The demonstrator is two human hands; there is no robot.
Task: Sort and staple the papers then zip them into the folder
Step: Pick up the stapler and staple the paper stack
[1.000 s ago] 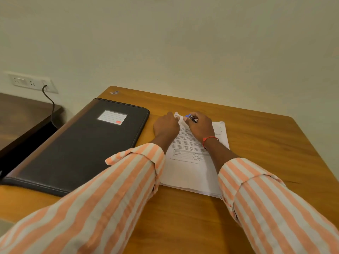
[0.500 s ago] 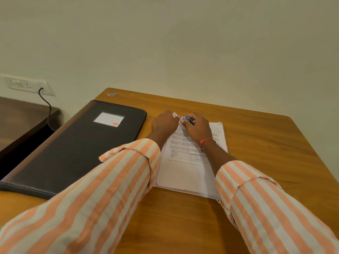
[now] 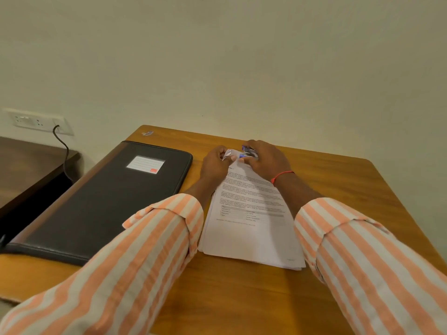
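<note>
A stack of printed white papers [image 3: 251,228] lies on the wooden table [image 3: 242,298] in front of me. My left hand [image 3: 215,163] pinches the stack's far left corner, which is lifted and bent. My right hand [image 3: 266,160] grips a small blue and silver stapler [image 3: 248,152] right at that corner. A closed black zip folder [image 3: 101,199] with a white label lies flat to the left of the papers.
A wall runs close behind the table's far edge. On the left stands a lower dark surface [image 3: 26,170], with a wall socket [image 3: 36,120] and a black cable above it. A small sticker [image 3: 147,133] marks the table's far left corner.
The view has tilted down slightly. My left hand has raised the papers' far corner more, and the stapler in my right hand has closed in on it.
</note>
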